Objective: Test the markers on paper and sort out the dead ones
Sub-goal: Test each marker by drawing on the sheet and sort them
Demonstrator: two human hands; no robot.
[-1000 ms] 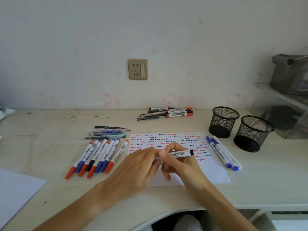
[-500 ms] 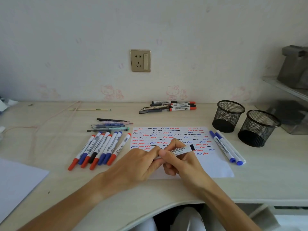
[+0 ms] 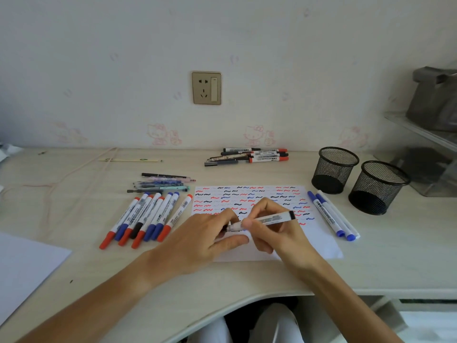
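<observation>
A white marker (image 3: 274, 218) with a black end is held over the test paper (image 3: 321, 248), which is covered in red, blue and black squiggles. My right hand (image 3: 279, 233) grips its barrel. The marker's bare neck (image 3: 233, 227) points left at my left hand (image 3: 202, 238), whose fingers curl round a dark cap that is mostly hidden. Several red, blue and black capped markers (image 3: 148, 219) lie in a row left of the paper. Two blue markers (image 3: 329, 214) lie on the paper's right side.
Two black mesh cups (image 3: 333, 169) (image 3: 378, 186) stand at the right. More markers (image 3: 257, 155) are piled by the wall, and thin pens (image 3: 160, 185) lie above the row. A white sheet (image 3: 24, 266) sits front left, a cord (image 3: 74, 174) behind it.
My hands have drawn slightly apart: the cap has come off the marker's left end and its neck now shows. The camera has tilted a little.
</observation>
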